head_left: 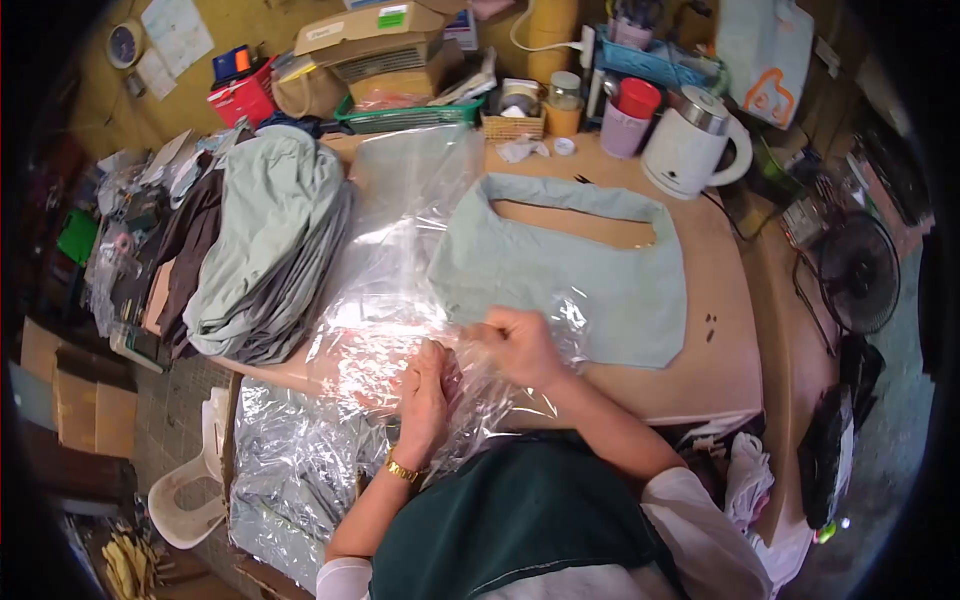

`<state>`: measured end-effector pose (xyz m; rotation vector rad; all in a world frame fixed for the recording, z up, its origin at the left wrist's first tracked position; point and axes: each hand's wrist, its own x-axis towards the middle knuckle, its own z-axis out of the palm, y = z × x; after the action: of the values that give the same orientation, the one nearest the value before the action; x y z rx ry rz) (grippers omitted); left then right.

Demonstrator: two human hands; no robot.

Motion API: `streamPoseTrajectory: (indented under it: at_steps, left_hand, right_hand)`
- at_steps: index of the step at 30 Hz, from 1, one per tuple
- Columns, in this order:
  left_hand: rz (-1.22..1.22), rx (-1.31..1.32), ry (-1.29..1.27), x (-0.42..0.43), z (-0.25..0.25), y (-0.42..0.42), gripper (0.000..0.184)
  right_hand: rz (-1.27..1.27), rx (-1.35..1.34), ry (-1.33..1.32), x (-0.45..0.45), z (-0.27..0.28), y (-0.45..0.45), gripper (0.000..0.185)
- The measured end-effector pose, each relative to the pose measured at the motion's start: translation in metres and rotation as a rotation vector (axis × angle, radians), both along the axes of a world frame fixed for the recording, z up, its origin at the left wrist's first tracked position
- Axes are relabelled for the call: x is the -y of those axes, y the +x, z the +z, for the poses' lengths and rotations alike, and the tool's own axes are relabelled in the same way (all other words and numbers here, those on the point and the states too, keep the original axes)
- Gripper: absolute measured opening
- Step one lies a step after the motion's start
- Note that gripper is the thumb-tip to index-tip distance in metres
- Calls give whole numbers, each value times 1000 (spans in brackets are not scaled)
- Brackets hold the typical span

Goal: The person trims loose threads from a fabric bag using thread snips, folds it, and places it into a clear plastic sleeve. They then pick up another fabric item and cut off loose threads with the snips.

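Observation:
Clear plastic film (385, 345), apparently a plastic bag, bunches and shines under both hands at the table's front. My left hand (427, 400), with a gold band at its wrist, is closed on the film, fingers pressed together. Just to its right, my right hand (520, 345) is curled in a pinch on the same film; its fingertips are slightly blurred. A pale green cloth bag (560, 265) with a wide handle opening lies flat beyond my right hand. Some film overlaps its lower left part. More flat clear plastic bags (415, 180) stretch away toward the back of the table.
A heap of pale green and dark cloth bags (270, 230) lies on the left. A white kettle (685, 145), a pink cup (625, 130) and a jar (563, 105) stand at the back. Below the front-left edge is a box of silvery plastic bags (290, 470). A fan (857, 270) is at right.

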<state>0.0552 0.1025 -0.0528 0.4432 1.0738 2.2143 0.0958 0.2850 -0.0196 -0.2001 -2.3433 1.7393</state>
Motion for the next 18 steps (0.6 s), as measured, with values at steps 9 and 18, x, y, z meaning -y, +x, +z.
streamPoseTrajectory:
  at_steps: [9, 18]
  left_hand:
    - [390, 10, -134, -13, 56, 6, 33]
    - [282, 169, -180, -8, 45, 5, 21]
  right_hand:
    - [37, -67, -22, -3, 31, 15, 7]
    - [84, -437, 192, 32, 34, 24, 6]
